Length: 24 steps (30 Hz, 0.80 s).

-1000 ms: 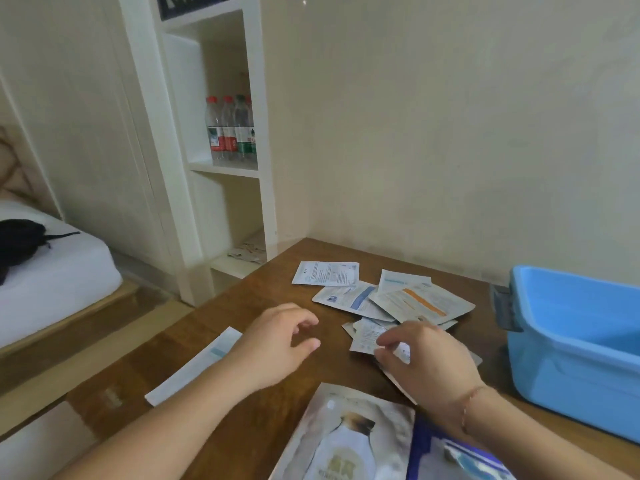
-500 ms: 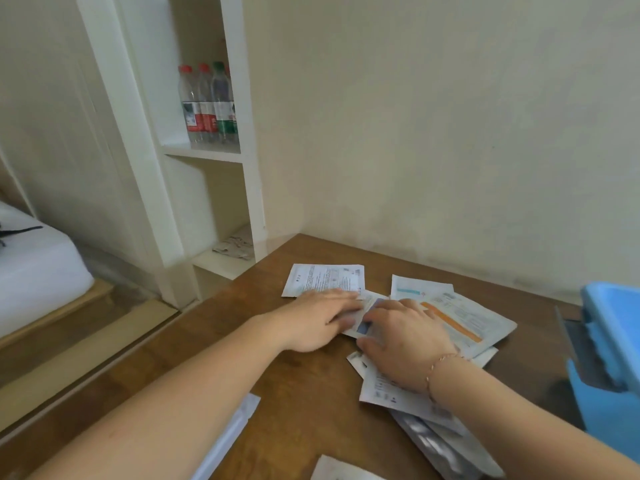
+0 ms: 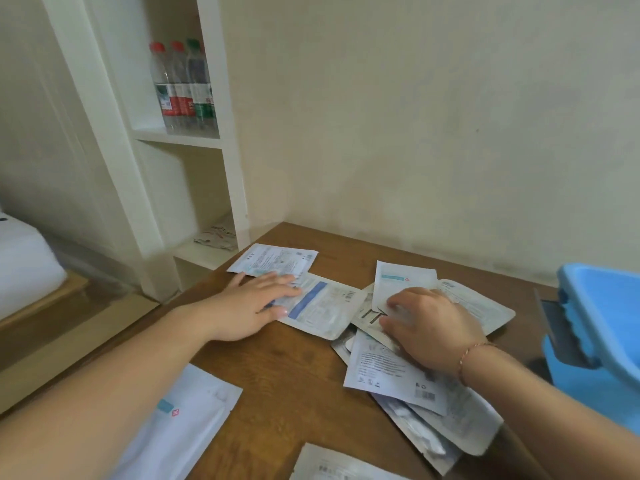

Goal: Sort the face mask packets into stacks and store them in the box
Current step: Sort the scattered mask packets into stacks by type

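Observation:
Several face mask packets lie scattered on the brown table [image 3: 294,375]. My left hand [image 3: 254,306] rests flat, fingers spread, on the left end of a blue-striped packet [image 3: 320,306]. Just beyond it lies a white printed packet [image 3: 273,261]. My right hand [image 3: 427,325] sits on the overlapping pile [image 3: 391,372], fingers and thumb curled on the lower edge of a white packet with a teal label [image 3: 405,277]. The blue plastic box [image 3: 609,327] stands open at the right edge. Another white packet [image 3: 187,420] lies partly under my left forearm.
One more packet [image 3: 332,465] pokes in at the bottom edge. A white shelf unit [image 3: 228,188] with water bottles [image 3: 183,88] stands off the table's far left corner. A wall runs behind the table. A white bed [image 3: 24,268] is at far left.
My hands have drawn apart: the left slid left with the blue-striped packet under it, and the right moved right onto the teal-labelled packet. The view has tilted down slightly.

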Motion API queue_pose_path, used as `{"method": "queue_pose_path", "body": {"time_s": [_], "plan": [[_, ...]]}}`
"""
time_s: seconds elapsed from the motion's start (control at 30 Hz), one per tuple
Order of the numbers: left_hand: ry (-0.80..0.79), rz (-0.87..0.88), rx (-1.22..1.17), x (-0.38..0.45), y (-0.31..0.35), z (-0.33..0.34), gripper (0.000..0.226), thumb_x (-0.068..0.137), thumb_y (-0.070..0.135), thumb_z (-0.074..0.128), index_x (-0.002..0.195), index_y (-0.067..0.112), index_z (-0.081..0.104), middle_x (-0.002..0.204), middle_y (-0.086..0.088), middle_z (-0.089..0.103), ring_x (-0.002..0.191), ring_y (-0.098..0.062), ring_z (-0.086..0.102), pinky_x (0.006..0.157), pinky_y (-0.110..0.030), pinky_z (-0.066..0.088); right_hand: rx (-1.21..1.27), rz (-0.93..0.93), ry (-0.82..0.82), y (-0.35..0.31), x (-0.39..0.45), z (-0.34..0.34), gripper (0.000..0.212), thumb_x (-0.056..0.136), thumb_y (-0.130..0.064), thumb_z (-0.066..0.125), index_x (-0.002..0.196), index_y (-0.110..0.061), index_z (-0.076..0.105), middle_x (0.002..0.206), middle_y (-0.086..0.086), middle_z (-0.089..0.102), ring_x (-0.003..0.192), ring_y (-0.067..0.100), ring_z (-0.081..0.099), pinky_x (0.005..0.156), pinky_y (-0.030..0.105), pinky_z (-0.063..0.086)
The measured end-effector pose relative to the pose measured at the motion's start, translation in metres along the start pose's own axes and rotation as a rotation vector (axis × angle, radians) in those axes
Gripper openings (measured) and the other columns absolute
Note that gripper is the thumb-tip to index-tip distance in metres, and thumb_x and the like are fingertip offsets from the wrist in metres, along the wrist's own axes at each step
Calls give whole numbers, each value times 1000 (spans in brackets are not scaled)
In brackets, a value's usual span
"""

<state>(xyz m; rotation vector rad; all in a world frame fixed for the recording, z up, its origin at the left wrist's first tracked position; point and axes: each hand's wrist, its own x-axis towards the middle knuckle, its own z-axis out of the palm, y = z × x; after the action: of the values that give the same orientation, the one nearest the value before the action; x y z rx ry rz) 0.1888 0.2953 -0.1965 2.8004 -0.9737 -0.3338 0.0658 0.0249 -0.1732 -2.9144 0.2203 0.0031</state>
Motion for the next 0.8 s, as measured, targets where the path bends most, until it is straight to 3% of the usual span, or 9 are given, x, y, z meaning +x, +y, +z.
{"method": "queue_pose_path", "body": {"time_s": [0.07, 0.2, 0.33, 0.4, 0.5, 0.57, 0.67, 0.8], "plan": [[3, -25, -47, -4, 0, -2, 44, 104, 38, 36, 144, 55, 26, 160, 26, 4, 147, 1, -9, 120, -43, -11, 6, 22, 1, 2, -3, -3, 35, 93, -54, 42, 117, -36, 59, 124, -14, 56, 117, 15, 50, 94, 37, 46], [76, -43, -35, -9, 23, -3, 48, 104, 24, 37, 147, 45, 32, 162, 21, 1, 149, -7, -7, 119, -37, -4, 6, 150, 12, 17, 5, -2, 35, 97, -43, 32, 80, -28, 58, 92, -7, 64, 86, 18, 57, 83, 39, 49], [54, 109, -63, -12, 66, 2, 47, 103, 40, 38, 148, 49, 28, 159, 28, 0, 147, 1, -9, 119, -35, -1, -24, 244, 43, 27, 10, -2, 30, 97, -35, 29, 77, -27, 51, 92, -2, 61, 87, 21, 55, 84, 42, 51], [22, 220, -37, -10, 89, 6, 44, 102, 46, 36, 146, 50, 30, 159, 29, 1, 145, 5, -10, 118, -35, -6, -17, 238, 21, 23, 7, -3, 28, 99, -31, 29, 82, -28, 51, 99, -2, 60, 98, 23, 53, 95, 47, 46], [28, 315, -41, -2, 113, 12, 45, 102, 48, 35, 147, 45, 32, 160, 25, 5, 146, 4, -6, 121, -36, -3, 71, 182, 147, 18, -6, -4, 33, 100, -26, 36, 126, -26, 55, 138, -3, 52, 136, 23, 38, 110, 45, 35], [16, 323, -39, 3, 122, 13, 48, 102, 48, 36, 149, 43, 29, 161, 24, 7, 147, 2, -2, 120, -35, -1, 130, 118, 192, 15, -23, -8, 41, 96, -16, 47, 135, -26, 50, 144, -6, 46, 134, 18, 39, 105, 37, 42], [-23, 309, -26, 7, 130, 14, 53, 101, 47, 39, 151, 43, 22, 160, 25, 6, 144, 3, 1, 115, -29, -3, 89, 38, 80, 12, -54, -13, 51, 88, -6, 57, 132, -31, 51, 141, -9, 46, 125, 15, 47, 96, 32, 50], [-36, 286, -67, 9, 130, 17, 52, 101, 45, 41, 150, 45, 23, 161, 22, 10, 148, -3, 8, 120, -36, 4, -96, -40, 33, 21, -77, -8, 37, 91, -10, 54, 122, -30, 56, 131, -10, 50, 114, 15, 55, 88, 29, 54]]}}
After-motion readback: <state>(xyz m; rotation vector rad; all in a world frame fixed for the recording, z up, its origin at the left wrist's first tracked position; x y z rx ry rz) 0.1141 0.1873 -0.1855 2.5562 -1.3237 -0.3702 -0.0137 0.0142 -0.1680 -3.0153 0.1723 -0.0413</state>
